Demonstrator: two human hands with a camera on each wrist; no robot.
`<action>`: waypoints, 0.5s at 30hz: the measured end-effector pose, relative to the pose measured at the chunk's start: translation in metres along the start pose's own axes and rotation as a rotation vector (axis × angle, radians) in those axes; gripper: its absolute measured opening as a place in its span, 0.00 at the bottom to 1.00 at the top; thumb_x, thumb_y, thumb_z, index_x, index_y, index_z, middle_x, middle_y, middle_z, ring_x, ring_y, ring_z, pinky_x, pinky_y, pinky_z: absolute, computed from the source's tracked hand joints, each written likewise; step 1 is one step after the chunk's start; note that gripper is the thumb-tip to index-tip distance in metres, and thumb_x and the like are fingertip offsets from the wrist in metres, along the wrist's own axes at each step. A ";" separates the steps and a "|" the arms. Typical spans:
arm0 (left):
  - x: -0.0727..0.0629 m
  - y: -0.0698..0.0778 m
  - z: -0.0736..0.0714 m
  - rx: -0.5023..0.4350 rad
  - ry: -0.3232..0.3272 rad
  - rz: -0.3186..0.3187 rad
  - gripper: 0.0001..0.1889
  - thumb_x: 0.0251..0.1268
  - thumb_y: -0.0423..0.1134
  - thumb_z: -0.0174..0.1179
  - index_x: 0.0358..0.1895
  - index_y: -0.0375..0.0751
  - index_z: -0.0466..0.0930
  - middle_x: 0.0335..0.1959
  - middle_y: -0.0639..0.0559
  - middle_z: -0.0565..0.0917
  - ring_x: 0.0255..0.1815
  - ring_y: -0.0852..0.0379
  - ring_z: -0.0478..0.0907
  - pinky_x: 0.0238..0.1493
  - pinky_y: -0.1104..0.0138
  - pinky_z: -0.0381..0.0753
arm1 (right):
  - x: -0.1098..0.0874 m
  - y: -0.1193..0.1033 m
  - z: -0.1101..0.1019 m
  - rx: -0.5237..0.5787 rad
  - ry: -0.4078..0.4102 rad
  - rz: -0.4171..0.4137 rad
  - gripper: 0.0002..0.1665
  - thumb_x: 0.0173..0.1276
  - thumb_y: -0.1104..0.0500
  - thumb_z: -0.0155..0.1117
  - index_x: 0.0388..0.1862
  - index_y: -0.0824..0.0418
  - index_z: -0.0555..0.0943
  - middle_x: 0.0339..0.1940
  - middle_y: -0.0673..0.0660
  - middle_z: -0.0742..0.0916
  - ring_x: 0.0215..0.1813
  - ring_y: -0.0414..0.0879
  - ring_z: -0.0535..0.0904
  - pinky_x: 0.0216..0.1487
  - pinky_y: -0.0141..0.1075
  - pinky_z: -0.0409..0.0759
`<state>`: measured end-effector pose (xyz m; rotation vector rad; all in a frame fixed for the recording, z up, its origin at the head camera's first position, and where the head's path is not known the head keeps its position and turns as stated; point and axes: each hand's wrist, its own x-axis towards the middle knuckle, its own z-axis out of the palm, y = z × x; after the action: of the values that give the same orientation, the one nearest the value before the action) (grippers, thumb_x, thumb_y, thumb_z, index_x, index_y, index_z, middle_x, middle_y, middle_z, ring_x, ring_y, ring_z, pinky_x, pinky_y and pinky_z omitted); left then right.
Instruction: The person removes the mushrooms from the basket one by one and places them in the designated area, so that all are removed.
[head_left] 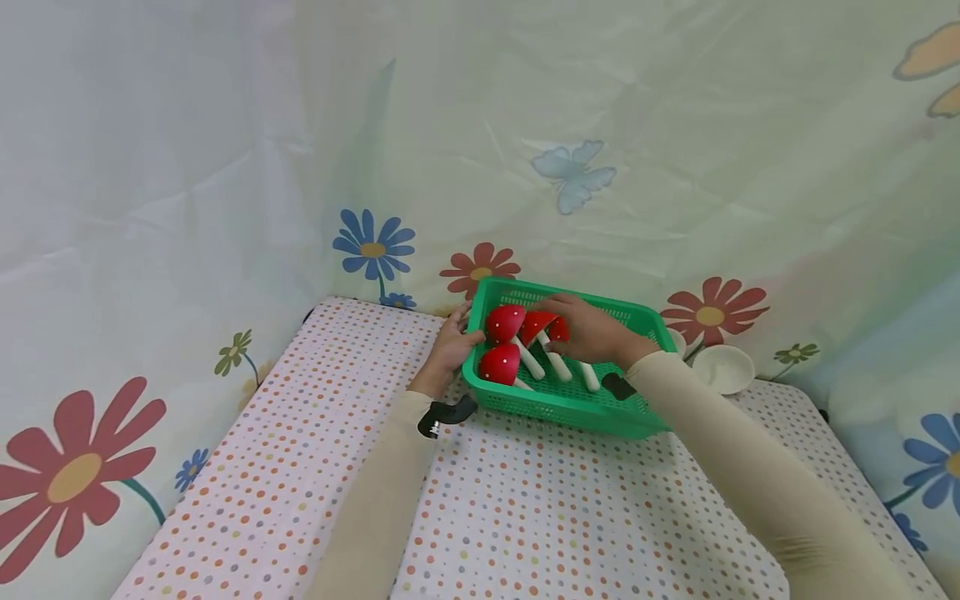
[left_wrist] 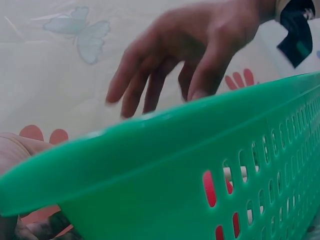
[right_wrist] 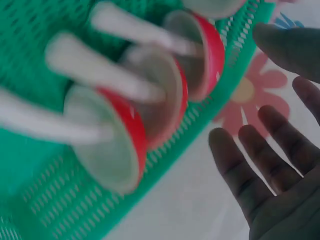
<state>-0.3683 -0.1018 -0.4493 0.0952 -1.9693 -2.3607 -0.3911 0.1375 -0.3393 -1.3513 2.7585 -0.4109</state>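
Observation:
A green plastic basket (head_left: 562, 410) holds several toy mushrooms with red, white-dotted caps (head_left: 504, 322) and white stems (head_left: 556, 362). My left hand (head_left: 448, 346) grips the basket's left rim, thumb over the edge; the left wrist view shows only part of it beyond the rim (left_wrist: 150, 137). Over the mushrooms in the basket reaches my right hand (head_left: 588, 327). Its fingers (right_wrist: 235, 175) are spread and hold nothing in the right wrist view, beside the basket's edge. There the hollow undersides of the mushroom caps (right_wrist: 107, 145) face the camera, slightly blurred.
White dishes (head_left: 723, 369) stand to the right of the basket, partly behind my right arm. A dotted cloth (head_left: 525, 517) covers the table. Close behind the basket hangs a curtain (head_left: 420, 150) printed with flowers and butterflies.

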 end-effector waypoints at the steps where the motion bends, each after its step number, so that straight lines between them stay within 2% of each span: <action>1: 0.000 0.000 0.001 0.000 -0.004 -0.002 0.40 0.69 0.23 0.56 0.83 0.45 0.58 0.76 0.36 0.71 0.72 0.37 0.72 0.69 0.45 0.75 | 0.004 -0.001 0.004 0.005 -0.012 -0.002 0.38 0.66 0.66 0.74 0.74 0.63 0.74 0.71 0.65 0.76 0.71 0.64 0.71 0.57 0.57 0.84; 5: 0.000 0.000 0.002 -0.024 -0.030 0.008 0.39 0.71 0.23 0.54 0.84 0.46 0.57 0.76 0.37 0.71 0.73 0.37 0.71 0.71 0.45 0.74 | 0.015 -0.003 0.018 0.022 -0.050 -0.023 0.41 0.64 0.65 0.77 0.76 0.62 0.73 0.72 0.65 0.76 0.71 0.64 0.70 0.59 0.60 0.83; 10: 0.001 0.000 0.001 -0.040 -0.041 0.009 0.39 0.72 0.23 0.54 0.84 0.47 0.58 0.77 0.40 0.70 0.75 0.38 0.70 0.70 0.47 0.75 | 0.023 -0.008 0.027 0.085 -0.079 -0.067 0.40 0.63 0.63 0.78 0.74 0.62 0.75 0.73 0.63 0.76 0.71 0.64 0.70 0.60 0.60 0.81; 15: 0.002 0.001 0.000 -0.007 -0.031 0.006 0.39 0.71 0.24 0.54 0.84 0.47 0.57 0.78 0.40 0.70 0.74 0.39 0.70 0.70 0.47 0.75 | 0.027 -0.008 0.030 0.122 -0.099 -0.079 0.40 0.62 0.65 0.78 0.73 0.61 0.76 0.72 0.63 0.77 0.66 0.64 0.75 0.58 0.59 0.83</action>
<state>-0.3700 -0.1023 -0.4488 0.0523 -1.9718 -2.3797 -0.3968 0.1054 -0.3642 -1.4141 2.5629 -0.4927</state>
